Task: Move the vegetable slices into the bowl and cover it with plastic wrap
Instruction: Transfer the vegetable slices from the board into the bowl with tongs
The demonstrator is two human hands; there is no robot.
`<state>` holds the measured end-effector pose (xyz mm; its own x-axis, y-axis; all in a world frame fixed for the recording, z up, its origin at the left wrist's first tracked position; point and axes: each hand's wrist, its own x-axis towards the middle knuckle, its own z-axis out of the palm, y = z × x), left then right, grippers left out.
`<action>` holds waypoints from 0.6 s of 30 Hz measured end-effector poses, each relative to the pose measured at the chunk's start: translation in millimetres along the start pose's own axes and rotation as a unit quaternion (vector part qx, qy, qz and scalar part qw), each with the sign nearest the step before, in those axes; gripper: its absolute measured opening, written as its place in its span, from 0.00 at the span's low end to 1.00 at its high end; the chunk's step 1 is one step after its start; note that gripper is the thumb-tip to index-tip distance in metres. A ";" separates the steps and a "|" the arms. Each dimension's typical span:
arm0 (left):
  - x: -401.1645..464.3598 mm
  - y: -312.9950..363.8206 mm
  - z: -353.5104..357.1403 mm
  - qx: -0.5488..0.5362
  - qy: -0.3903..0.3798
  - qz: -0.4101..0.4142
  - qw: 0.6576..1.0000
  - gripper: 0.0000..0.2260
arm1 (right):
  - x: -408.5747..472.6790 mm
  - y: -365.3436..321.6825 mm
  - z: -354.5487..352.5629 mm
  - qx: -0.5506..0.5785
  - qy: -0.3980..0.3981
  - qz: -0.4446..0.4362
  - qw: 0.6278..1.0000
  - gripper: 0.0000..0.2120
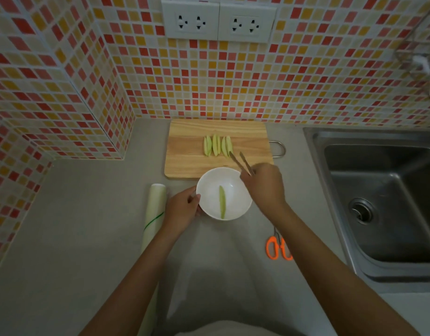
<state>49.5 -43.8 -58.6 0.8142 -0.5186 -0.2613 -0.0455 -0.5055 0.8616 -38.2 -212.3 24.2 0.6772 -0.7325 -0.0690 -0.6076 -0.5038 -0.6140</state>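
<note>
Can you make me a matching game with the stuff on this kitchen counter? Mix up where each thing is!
Things:
1. bowl
2. scissors
3. plastic wrap roll
4. row of vegetable slices

Places:
A. on the wooden cutting board
B. on the counter, left of the left hand
C. on the counter, between the right arm and the sink
D. steadied by the left hand, with one slice inside

Pairs: 1-D, 2-C, 3-B, 4-A
</note>
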 end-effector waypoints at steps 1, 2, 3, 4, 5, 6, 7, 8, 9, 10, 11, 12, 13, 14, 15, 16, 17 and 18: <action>0.3 -0.7 0.1 -0.001 -0.001 0.000 1.000 0.16 | 14.1 -2.7 5.1 -0.009 -0.009 0.006 1.000 0.21; 0.6 -1.4 -0.1 -0.001 -0.001 0.000 1.000 0.16 | 26.2 -4.8 11.2 -0.025 -0.020 0.006 0.999 0.20; 0.7 -1.7 -0.3 -0.001 -0.001 0.000 1.000 0.16 | 36.2 -6.3 17.1 -0.043 -0.029 0.004 0.999 0.20; 0.7 -2.0 -0.4 -0.001 -0.001 0.000 1.000 0.16 | 44.3 -7.5 22.3 -0.061 -0.035 0.002 0.998 0.19; 0.5 -2.0 -0.4 -0.003 -0.001 -0.001 1.000 0.16 | 50.9 -8.5 26.7 -0.076 -0.036 0.001 0.996 0.18; 0.2 -1.7 -0.4 -0.004 -0.001 -0.002 1.000 0.16 | 56.4 -9.2 29.9 -0.090 -0.036 0.000 0.995 0.18; -0.1 -1.4 -0.3 -0.004 0.000 -0.002 1.000 0.16 | 60.9 -10.1 32.6 -0.100 -0.036 0.001 0.994 0.18; -0.3 -1.1 -0.2 -0.004 0.002 -0.002 1.000 0.16 | 64.7 -11.2 34.5 -0.106 -0.036 0.001 0.994 0.18; -0.4 -0.8 0.0 -0.004 0.003 -0.003 1.000 0.16 | 67.8 -11.9 36.1 -0.110 -0.037 0.001 0.993 0.18; -0.5 -0.4 0.0 -0.003 0.003 -0.004 1.000 0.16 | 70.2 -12.5 37.9 -0.114 -0.038 0.000 0.993 0.18; -0.5 0.1 0.0 -0.003 0.003 -0.006 1.000 0.16 | 71.9 -13.1 39.6 -0.121 -0.039 -0.002 0.992 0.18; -0.7 0.4 -0.1 -0.004 0.003 -0.008 1.000 0.16 | 72.6 -13.5 41.2 -0.127 -0.041 -0.004 0.991 0.17; -0.7 0.6 -0.2 -0.005 0.002 -0.010 1.000 0.16 | 72.9 -13.5 42.4 -0.129 -0.041 -0.007 0.991 0.17; -0.8 0.8 -0.4 -0.007 0.002 -0.011 1.000 0.16 | 72.6 -13.4 42.7 -0.124 -0.040 -0.009 0.991 0.18; -0.9 1.1 -0.5 -0.008 0.002 -0.011 1.000 0.16 | 71.7 -13.3 41.6 -0.113 -0.038 -0.008 0.993 0.18; -1.0 1.3 -0.6 -0.008 0.001 -0.011 1.000 0.16 | 70.1 -13.1 38.9 -0.096 -0.036 -0.003 0.995 0.19; -0.8 1.3 -0.9 -0.006 0.001 -0.010 1.000 0.16 | 67.5 -13.0 34.8 -0.073 -0.030 0.003 0.997 0.19; -0.8 1.3 -1.1 -0.005 0.000 -0.011 1.000 0.16 | 63.0 -12.9 29.5 -0.047 -0.023 0.008 0.999 0.19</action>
<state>49.4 -43.3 -56.8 0.8149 -0.5077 -0.2797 -0.0219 -0.5092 0.8604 24.6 -238.4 4.5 0.6846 -0.7199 -0.1147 -0.6527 -0.5352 -0.5362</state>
